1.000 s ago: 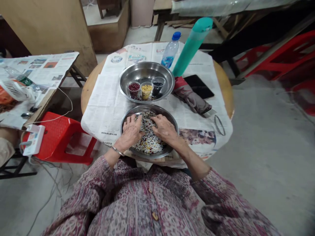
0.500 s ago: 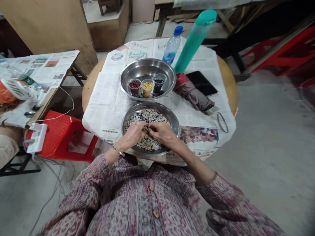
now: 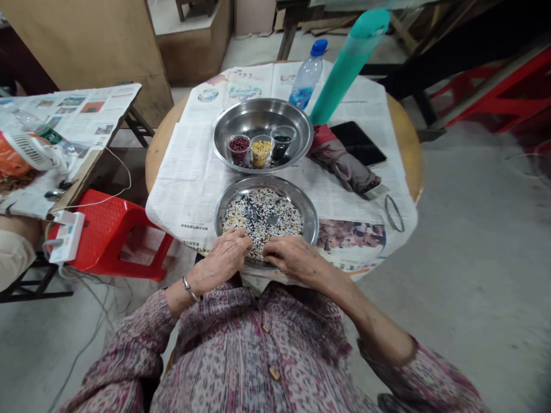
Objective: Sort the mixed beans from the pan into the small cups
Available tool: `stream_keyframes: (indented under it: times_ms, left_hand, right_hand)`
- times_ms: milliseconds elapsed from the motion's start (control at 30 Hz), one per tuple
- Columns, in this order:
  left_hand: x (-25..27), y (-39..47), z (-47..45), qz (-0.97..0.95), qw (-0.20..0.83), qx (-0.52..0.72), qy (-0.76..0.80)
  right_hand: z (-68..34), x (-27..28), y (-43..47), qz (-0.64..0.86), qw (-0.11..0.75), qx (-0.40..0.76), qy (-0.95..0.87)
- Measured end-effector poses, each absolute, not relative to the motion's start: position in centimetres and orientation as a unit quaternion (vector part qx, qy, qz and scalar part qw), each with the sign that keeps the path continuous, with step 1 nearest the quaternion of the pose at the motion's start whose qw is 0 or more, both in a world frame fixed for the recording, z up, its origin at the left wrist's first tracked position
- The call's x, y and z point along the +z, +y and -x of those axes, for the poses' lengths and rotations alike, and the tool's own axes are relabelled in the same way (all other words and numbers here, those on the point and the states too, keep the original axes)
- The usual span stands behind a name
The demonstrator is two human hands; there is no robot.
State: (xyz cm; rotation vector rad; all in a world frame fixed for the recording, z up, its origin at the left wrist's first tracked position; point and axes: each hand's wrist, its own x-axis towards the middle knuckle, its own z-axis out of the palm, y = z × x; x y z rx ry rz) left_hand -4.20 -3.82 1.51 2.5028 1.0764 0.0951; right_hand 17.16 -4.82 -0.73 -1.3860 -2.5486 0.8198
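Note:
A shallow metal dish point(image 3: 314, 221) near the table's front edge holds mixed white, black, yellow and dark red grains point(image 3: 271, 209). Over its front left rim lies my left hand point(image 3: 227, 251), closed, fingers curled down at the grains. My right hand point(image 3: 295, 257) reaches over the front right, closed too, fingertips bent into the grains. Whatever the fingers pinch is hidden. Behind the dish stands a deeper metal basin point(image 3: 262, 109) with a cup of red beans point(image 3: 239, 148), a cup of yellow kernels point(image 3: 261, 152) and a cup of black beans point(image 3: 282, 140).
Newspaper covers the round table point(image 3: 181, 183). At the back right stand a plastic bottle point(image 3: 307, 74) and a tall teal object point(image 3: 350, 66). A folded umbrella point(image 3: 344, 163) lies beside a black tablet point(image 3: 359, 142). A red stool point(image 3: 116, 229) and a power strip point(image 3: 66, 236) are at left.
Both hands have drawn back from the dish's middle toward its front rim and moved apart from each other. The view has shifted slightly.

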Motion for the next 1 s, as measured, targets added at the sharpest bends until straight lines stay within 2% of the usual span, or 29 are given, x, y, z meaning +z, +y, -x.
stream_keyframes:
  times_ms: [100, 300, 533, 700, 833, 1000]
  left_hand:
    - [0.9, -3.9, 4.0, -0.893, 0.207, 0.007, 0.398]
    - [1.0, -3.3, 2.9, -0.889, 0.198, -0.015, 0.413]
    - [1.5, -0.8, 2.7, -0.864, 0.103, 0.023, 0.492]
    - [0.2, 1.1, 2.0, -0.871, 0.167, 0.019, 0.462]
    - [-1.0, 1.6, 1.0, -0.879, 0.209, 0.076, 0.423]
    - [-2.6, 2.5, 0.5, -0.855, 0.23, 0.128, 0.447]
  right_hand:
    - [-17.0, -1.4, -4.7, 0.468, 0.05, 0.249, -0.846]
    - [-17.4, -2.6, -4.3, 0.498, 0.09, 0.206, -0.838]
    - [-19.1, -2.5, -3.2, 0.579, 0.166, 0.141, -0.785]
    - [-18.2, -4.4, -2.0, 0.572, 0.18, 0.158, -0.784]
    - [-16.7, -5.0, -1.2, 0.583, 0.214, 0.192, -0.759]
    - [-16.1, -3.8, -0.2, 0.617, 0.217, 0.256, -0.711]
